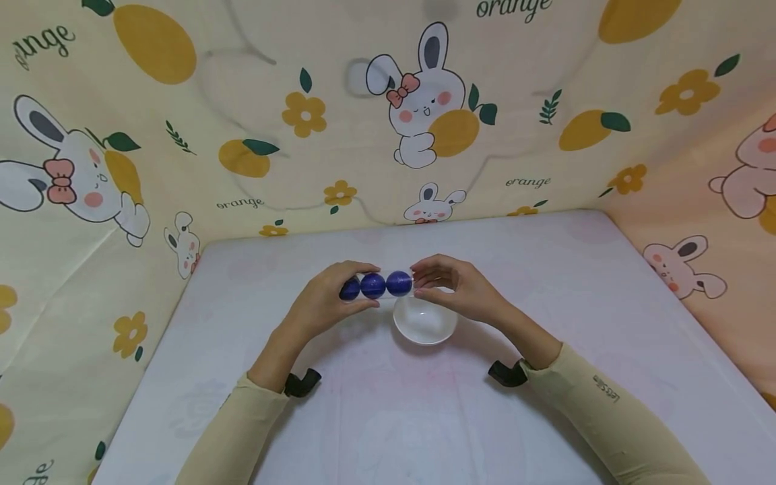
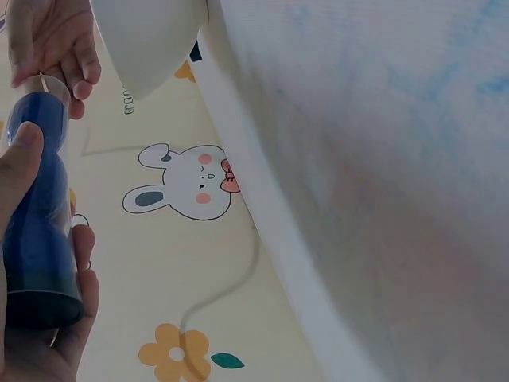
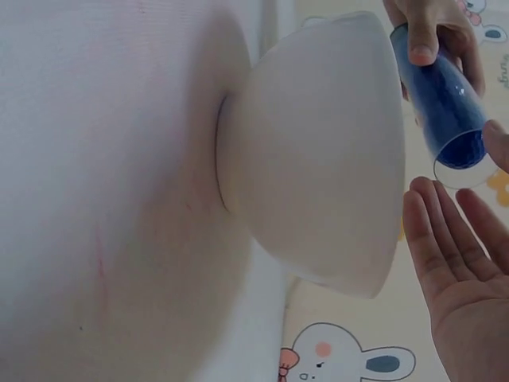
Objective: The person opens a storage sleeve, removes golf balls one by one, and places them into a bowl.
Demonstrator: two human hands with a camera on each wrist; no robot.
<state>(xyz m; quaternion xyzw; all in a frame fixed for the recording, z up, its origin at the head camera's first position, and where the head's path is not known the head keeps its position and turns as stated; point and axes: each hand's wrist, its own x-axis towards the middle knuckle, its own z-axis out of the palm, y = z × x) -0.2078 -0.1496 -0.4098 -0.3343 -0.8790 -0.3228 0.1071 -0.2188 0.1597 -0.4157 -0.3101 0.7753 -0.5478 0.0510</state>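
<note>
A clear tube with blue balls (image 1: 373, 285) inside is held sideways above the table, its open end toward the right. My left hand (image 1: 327, 296) grips the tube around its left part, thumb on one side and fingers on the other. At the open end is my right hand (image 1: 457, 286), its fingers extended and slightly bent, palm facing the opening (image 3: 457, 171). Whether its thumb touches the rim I cannot tell. A white bowl (image 1: 426, 323) stands upright on the table just below the right hand; its outer wall (image 3: 318, 151) fills the middle of the right wrist view.
The table has a white cover (image 1: 412, 417). Behind it and at both sides hang cream cloths (image 1: 364, 155) printed with rabbits, oranges and flowers. A black strap end sticks out at each wrist, such as the right one (image 1: 506, 374).
</note>
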